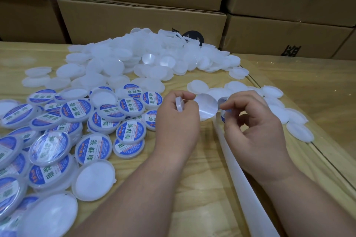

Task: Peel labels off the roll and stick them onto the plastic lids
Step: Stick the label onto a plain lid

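Cardboard cartons [142,15] wall off the far edge of the wooden tabletop [192,159]. Left hand [178,121] pinches a blank white lid [179,103] on edge, ready for its sticker, while right hand [256,127] nips a blue label [225,110] off the backing strip [237,167] trailing toward me. Glossy blue labelled lids [82,132] pile left; blank ones [146,57] heap behind.
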Available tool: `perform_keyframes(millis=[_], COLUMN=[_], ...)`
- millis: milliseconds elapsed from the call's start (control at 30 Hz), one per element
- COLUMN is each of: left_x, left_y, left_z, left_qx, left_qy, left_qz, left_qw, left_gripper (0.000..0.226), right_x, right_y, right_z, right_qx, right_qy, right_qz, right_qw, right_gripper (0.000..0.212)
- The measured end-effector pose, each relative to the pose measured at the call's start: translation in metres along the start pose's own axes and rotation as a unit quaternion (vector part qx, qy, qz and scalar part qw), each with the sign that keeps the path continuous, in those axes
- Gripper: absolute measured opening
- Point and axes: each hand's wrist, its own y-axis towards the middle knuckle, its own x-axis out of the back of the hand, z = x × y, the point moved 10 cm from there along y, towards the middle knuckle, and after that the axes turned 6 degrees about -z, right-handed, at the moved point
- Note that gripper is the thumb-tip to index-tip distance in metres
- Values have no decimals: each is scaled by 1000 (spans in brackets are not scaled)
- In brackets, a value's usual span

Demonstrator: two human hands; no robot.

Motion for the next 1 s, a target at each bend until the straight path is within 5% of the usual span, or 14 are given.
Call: perform_keyframes(millis=[300, 700, 1000], left_x=[0, -9, -11], left_y=[-1, -5, -8], left_z=[-1, -1, -8], left_qx=[0, 11, 19], left_qy=[-11, -49, -203], left_qz=[8, 64, 99], left_qw=[1000, 997, 974], left_gripper=[22, 21, 25], right_x=[-5, 6, 15], right_y=[-1, 1, -3], right_z=[19, 3, -45], right_qx=[69, -1, -228], right_qy=[-40, -58, 160], right_qz=[28, -34, -110], right_qw=[996, 998, 954], right_gripper=[41, 23, 26])
